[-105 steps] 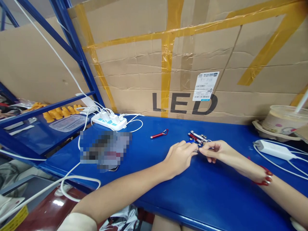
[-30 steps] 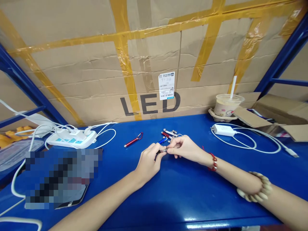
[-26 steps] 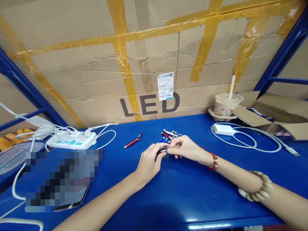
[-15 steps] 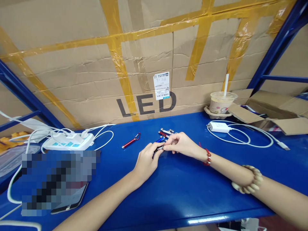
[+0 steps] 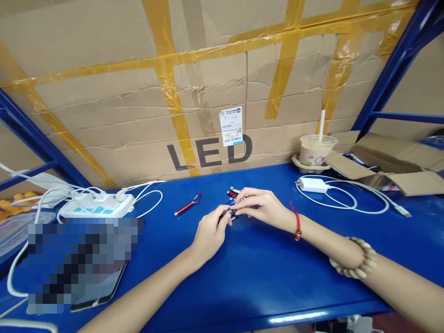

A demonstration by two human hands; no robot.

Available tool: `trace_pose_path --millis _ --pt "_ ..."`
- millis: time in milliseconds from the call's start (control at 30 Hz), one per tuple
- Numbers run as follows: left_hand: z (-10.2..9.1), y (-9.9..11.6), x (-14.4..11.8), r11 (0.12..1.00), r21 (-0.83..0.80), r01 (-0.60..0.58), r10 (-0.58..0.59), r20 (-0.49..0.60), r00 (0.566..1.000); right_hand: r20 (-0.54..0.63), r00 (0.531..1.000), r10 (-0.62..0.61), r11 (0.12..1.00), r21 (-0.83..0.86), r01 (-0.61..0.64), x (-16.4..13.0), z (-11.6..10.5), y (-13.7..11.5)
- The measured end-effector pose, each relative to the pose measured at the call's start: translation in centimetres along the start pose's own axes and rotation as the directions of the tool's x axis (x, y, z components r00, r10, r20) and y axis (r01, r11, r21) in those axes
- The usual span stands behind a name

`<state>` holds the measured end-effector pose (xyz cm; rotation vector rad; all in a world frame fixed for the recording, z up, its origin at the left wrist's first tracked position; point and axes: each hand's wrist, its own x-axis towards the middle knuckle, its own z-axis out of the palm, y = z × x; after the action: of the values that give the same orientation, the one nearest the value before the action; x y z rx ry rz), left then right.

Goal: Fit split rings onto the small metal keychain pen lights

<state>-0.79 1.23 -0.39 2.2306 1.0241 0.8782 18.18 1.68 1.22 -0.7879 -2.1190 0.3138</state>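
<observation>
A: Hands?

B: Left hand and right hand meet on the blue table, in front of the "LED" carton. Both pinch one small dark flashlight, fingertips closed on either end.

A: Around them?

B: More little flashlights lie just behind the right hand, toward the carton. A red one lies apart, left of the hands. Power strip sits far left along the carton, charger and drink cup to the right.
</observation>
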Motion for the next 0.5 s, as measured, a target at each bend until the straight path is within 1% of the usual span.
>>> trace_pose_path --millis 100,233,400,500 --pt "-0.1 0.2 0.0 0.999 -0.006 -0.036 0.037 0.039 0.999 0.029 0.999 -0.03 1.0 -0.005 0.031 -0.1 -0.2 0.1" --pt "-0.2 0.1 -0.1 0.995 -0.031 -0.098 0.1 0.08 0.992 0.028 0.999 -0.015 0.998 0.066 0.013 -0.2 0.0 0.1" --pt "0.0 -0.3 -0.6 0.99 -0.111 -0.083 0.093 0.089 0.992 0.029 0.998 0.047 0.98 0.19 -0.052 -0.3 0.7 0.0" --pt "0.0 -0.4 -0.7 0.991 -0.102 -0.088 0.098 0.092 0.991 0.034 0.995 0.093 0.983 0.156 -0.097 -0.4 0.9 -0.2"
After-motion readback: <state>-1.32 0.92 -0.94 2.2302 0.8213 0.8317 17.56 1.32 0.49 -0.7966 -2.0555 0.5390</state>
